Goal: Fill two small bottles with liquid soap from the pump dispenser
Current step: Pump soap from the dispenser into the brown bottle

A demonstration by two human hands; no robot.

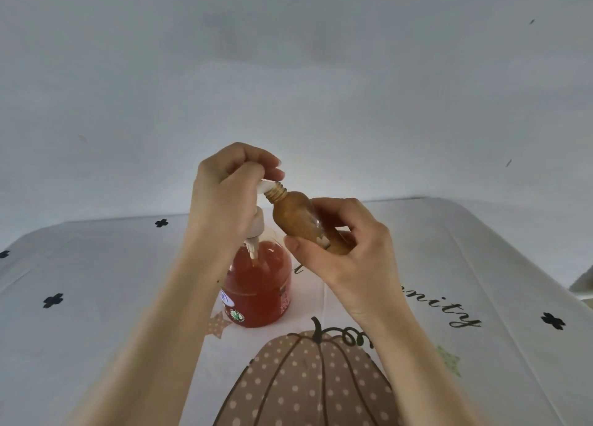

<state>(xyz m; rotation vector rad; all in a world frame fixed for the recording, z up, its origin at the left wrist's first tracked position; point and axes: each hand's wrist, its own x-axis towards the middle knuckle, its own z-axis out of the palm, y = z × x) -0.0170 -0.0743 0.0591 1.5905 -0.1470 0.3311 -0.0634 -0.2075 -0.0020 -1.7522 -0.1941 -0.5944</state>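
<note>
Left hand [231, 194] curled on the pump [256, 230], right hand [346, 252] gripping the tilted bottle [298, 220], we keep its neck at the spout [265, 186] and press slowly.

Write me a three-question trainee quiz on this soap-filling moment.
1. True or false: the small bottle stands upright on the tablecloth.
2. Which hand grips the pump head?
3. The soap in the pump dispenser looks: A) red-orange B) blue C) clear.
Key: 1 false: the right hand holds it tilted, neck at the pump head. 2 the left hand. 3 A.
</note>
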